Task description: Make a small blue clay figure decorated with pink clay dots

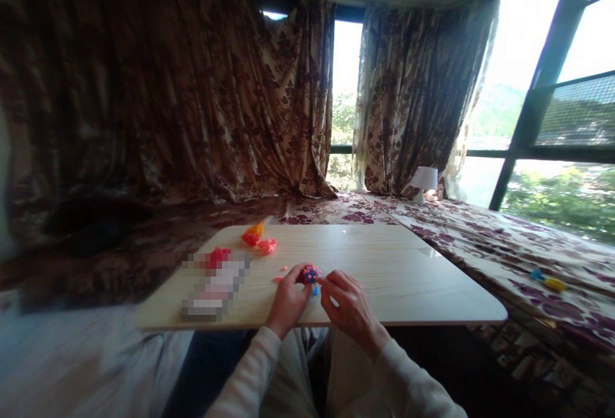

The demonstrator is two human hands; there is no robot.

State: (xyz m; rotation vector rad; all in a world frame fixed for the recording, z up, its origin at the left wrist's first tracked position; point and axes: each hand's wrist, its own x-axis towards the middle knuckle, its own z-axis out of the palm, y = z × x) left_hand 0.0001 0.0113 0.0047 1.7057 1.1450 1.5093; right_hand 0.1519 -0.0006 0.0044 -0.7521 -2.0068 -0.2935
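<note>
My left hand (291, 300) is closed around a small blue ball dotted with pink bits (311, 273), which looks like modelling clay. At the ball's right side my right hand (346, 297) has its thumb and forefinger pinched together, close to or touching the ball. Whether a bit of clay sits between those fingertips is too small to make out. A blue lump (316, 291) shows just below the ball, between the hands. Small pink pieces (278, 278) lie on the table just left of my left hand.
Crumpled red and orange pieces (252, 234) and a coral one (267, 246) lie at the back left of the low table (408, 271). A blurred-out object (216, 290) lies at left. Blue and yellow items (555, 284) and a white lamp (425, 179) stand beyond, on the flowered cloth.
</note>
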